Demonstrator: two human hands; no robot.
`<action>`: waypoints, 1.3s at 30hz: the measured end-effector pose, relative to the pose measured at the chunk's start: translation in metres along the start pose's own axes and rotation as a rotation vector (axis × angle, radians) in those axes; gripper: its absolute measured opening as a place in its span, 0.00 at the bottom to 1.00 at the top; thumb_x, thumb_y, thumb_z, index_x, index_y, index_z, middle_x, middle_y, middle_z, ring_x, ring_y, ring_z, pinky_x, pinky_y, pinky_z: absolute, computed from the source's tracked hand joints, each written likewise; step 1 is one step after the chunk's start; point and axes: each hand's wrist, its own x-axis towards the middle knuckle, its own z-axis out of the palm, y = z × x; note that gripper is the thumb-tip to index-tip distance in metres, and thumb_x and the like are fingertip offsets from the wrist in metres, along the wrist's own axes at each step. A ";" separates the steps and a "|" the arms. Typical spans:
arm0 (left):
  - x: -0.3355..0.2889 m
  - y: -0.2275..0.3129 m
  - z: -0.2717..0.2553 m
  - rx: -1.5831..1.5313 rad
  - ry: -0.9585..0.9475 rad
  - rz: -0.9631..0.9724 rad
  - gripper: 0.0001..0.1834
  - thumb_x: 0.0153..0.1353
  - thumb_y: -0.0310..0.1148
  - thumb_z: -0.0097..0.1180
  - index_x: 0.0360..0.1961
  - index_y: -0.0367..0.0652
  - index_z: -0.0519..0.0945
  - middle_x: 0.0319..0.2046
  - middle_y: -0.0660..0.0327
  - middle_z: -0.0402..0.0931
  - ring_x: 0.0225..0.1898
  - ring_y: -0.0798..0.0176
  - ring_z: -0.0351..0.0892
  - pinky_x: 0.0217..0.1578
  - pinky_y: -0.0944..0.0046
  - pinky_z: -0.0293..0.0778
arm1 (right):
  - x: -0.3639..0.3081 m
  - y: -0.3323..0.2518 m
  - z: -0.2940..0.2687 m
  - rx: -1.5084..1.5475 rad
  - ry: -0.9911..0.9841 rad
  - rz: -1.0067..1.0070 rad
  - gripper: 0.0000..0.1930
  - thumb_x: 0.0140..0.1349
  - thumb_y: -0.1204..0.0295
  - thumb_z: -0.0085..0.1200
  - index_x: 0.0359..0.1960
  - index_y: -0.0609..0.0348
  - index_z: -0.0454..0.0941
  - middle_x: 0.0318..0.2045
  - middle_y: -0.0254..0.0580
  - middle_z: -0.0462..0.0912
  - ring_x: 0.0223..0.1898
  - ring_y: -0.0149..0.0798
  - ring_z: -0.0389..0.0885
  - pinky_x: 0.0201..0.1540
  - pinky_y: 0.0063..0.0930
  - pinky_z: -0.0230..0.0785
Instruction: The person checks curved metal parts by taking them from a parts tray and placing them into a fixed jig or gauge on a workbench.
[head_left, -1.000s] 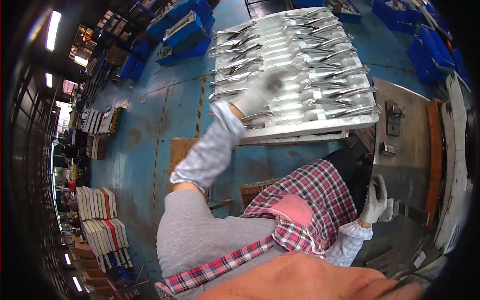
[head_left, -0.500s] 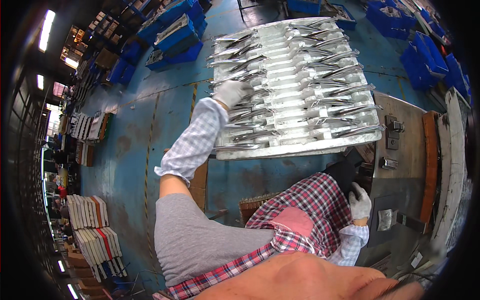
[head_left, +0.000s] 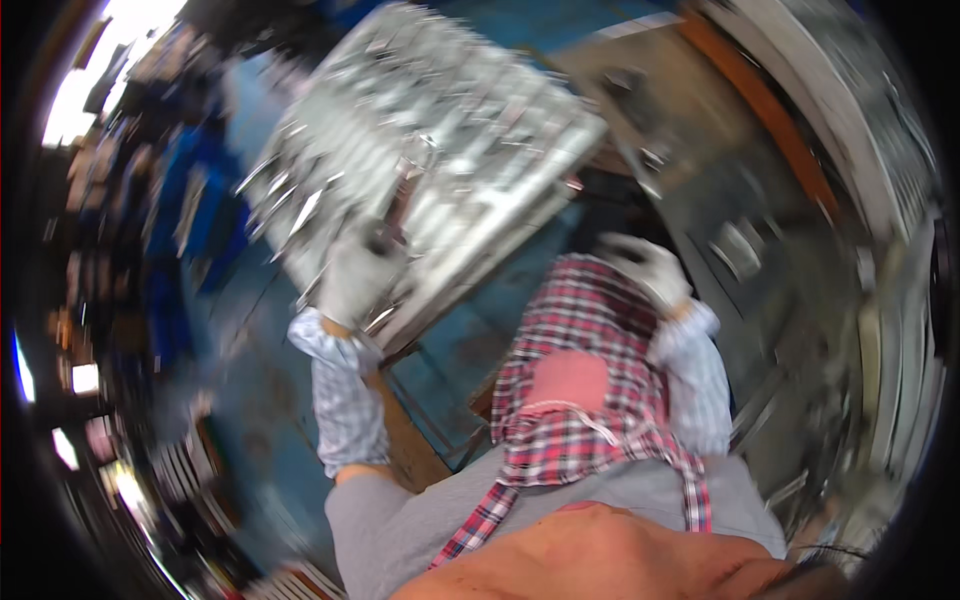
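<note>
My left hand, in a white glove, is closed round one end of a long, shiny, curved metal piece over the near left part of a rack. That white rack holds rows of similar shiny metal pieces along both sides of a ridged middle. My gloved right hand hangs beside the checked apron, near the workbench edge, with its fingers loosely bent and apart. Nothing shows in it. Motion blurs the rack and the metal pieces.
The workbench stands at the right, with a small metal block on it and an orange-brown strip along its far side. Blue bins stand at the far left on the blue floor.
The view has turned, so the rack now lies slanted further left. My left hand has come nearer with a metal piece raised in it. My right hand appears higher in the view.
</note>
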 end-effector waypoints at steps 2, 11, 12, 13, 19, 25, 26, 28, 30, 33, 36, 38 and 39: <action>-0.003 0.055 0.077 -0.407 -0.704 -0.154 0.14 0.49 0.37 0.61 0.29 0.35 0.80 0.18 0.60 0.76 0.19 0.71 0.73 0.22 0.69 0.70 | -0.004 -0.004 0.005 0.554 -0.270 -0.141 0.33 0.55 0.72 0.58 0.63 0.65 0.60 0.52 0.44 0.77 0.49 0.32 0.75 0.55 0.26 0.67; -0.047 0.180 0.288 -0.887 -0.809 -0.031 0.19 0.59 0.34 0.56 0.49 0.35 0.78 0.37 0.56 0.82 0.40 0.66 0.80 0.45 0.69 0.74 | -0.054 0.057 -0.138 -0.277 0.760 0.013 0.06 0.55 0.63 0.59 0.32 0.46 0.84 0.28 0.33 0.84 0.25 0.41 0.82 0.32 0.31 0.76; -0.047 0.187 0.292 -1.035 -0.930 -0.115 0.18 0.59 0.34 0.56 0.48 0.35 0.79 0.38 0.55 0.82 0.41 0.64 0.80 0.45 0.68 0.75 | -0.052 0.065 -0.150 -0.383 0.792 -0.050 0.05 0.55 0.63 0.59 0.30 0.44 0.84 0.25 0.32 0.83 0.23 0.43 0.82 0.30 0.32 0.76; -0.045 0.195 0.297 -1.003 -1.010 -0.079 0.16 0.60 0.33 0.55 0.46 0.35 0.79 0.39 0.54 0.82 0.40 0.64 0.80 0.45 0.68 0.75 | -0.048 0.071 -0.155 -0.515 0.917 -0.009 0.05 0.56 0.64 0.57 0.31 0.43 0.84 0.25 0.33 0.83 0.25 0.42 0.82 0.31 0.32 0.76; 0.008 0.248 0.327 -0.665 -0.540 0.171 0.16 0.58 0.35 0.56 0.47 0.43 0.80 0.42 0.53 0.80 0.43 0.58 0.81 0.45 0.66 0.74 | -0.038 0.074 -0.170 -0.931 0.724 -0.040 0.13 0.55 0.59 0.57 0.37 0.51 0.80 0.29 0.47 0.82 0.34 0.48 0.82 0.37 0.39 0.75; 0.027 0.282 0.353 -0.638 -0.442 0.380 0.11 0.54 0.34 0.61 0.37 0.42 0.83 0.35 0.57 0.81 0.37 0.58 0.82 0.40 0.66 0.75 | -0.037 0.078 -0.171 -0.432 0.897 0.085 0.18 0.51 0.59 0.62 0.36 0.59 0.74 0.29 0.52 0.82 0.34 0.56 0.81 0.38 0.45 0.73; 0.025 0.283 0.355 -0.701 -0.419 0.344 0.10 0.53 0.33 0.63 0.36 0.42 0.83 0.33 0.58 0.80 0.35 0.59 0.81 0.39 0.66 0.75 | -0.037 0.080 -0.170 -0.304 0.939 0.067 0.18 0.51 0.60 0.62 0.36 0.58 0.74 0.29 0.50 0.82 0.33 0.54 0.81 0.37 0.42 0.74; 0.019 0.284 0.360 -0.764 -0.435 0.285 0.09 0.49 0.30 0.66 0.33 0.41 0.83 0.32 0.59 0.80 0.33 0.62 0.81 0.36 0.67 0.75 | -0.039 0.085 -0.164 -0.245 0.946 0.022 0.17 0.51 0.60 0.63 0.36 0.58 0.74 0.29 0.48 0.82 0.33 0.52 0.81 0.36 0.40 0.74; 0.017 0.282 0.363 -0.725 -0.419 0.315 0.09 0.49 0.29 0.66 0.33 0.40 0.83 0.31 0.60 0.80 0.32 0.63 0.81 0.36 0.67 0.75 | -0.040 0.087 -0.157 -0.211 0.956 -0.031 0.17 0.51 0.61 0.63 0.35 0.58 0.74 0.29 0.46 0.83 0.32 0.51 0.82 0.35 0.38 0.74; 0.019 0.279 0.366 -0.733 -0.451 0.271 0.10 0.51 0.29 0.65 0.36 0.39 0.82 0.29 0.59 0.81 0.31 0.66 0.80 0.36 0.69 0.75 | -0.039 0.084 -0.152 -0.170 1.055 -0.054 0.16 0.50 0.62 0.64 0.35 0.56 0.75 0.27 0.42 0.82 0.30 0.47 0.82 0.33 0.35 0.74; 0.023 0.276 0.366 -0.836 -0.567 0.083 0.13 0.56 0.30 0.61 0.42 0.37 0.80 0.32 0.58 0.82 0.33 0.70 0.79 0.37 0.70 0.75 | -0.037 0.081 -0.153 -0.274 1.079 -0.096 0.14 0.50 0.63 0.63 0.34 0.55 0.75 0.24 0.40 0.81 0.28 0.45 0.82 0.32 0.35 0.74; 0.023 0.275 0.366 -0.845 -0.551 0.027 0.12 0.57 0.30 0.61 0.41 0.37 0.80 0.32 0.58 0.82 0.33 0.70 0.79 0.37 0.70 0.74 | -0.037 0.080 -0.155 -0.335 1.038 -0.089 0.15 0.50 0.63 0.63 0.34 0.56 0.75 0.25 0.40 0.81 0.28 0.45 0.82 0.32 0.35 0.74; 0.022 0.274 0.366 -0.897 -0.540 -0.009 0.12 0.58 0.30 0.60 0.41 0.37 0.80 0.32 0.59 0.82 0.33 0.70 0.79 0.38 0.70 0.74 | -0.038 0.080 -0.155 -0.432 1.056 -0.092 0.15 0.50 0.62 0.63 0.34 0.56 0.75 0.25 0.40 0.82 0.28 0.45 0.82 0.33 0.35 0.74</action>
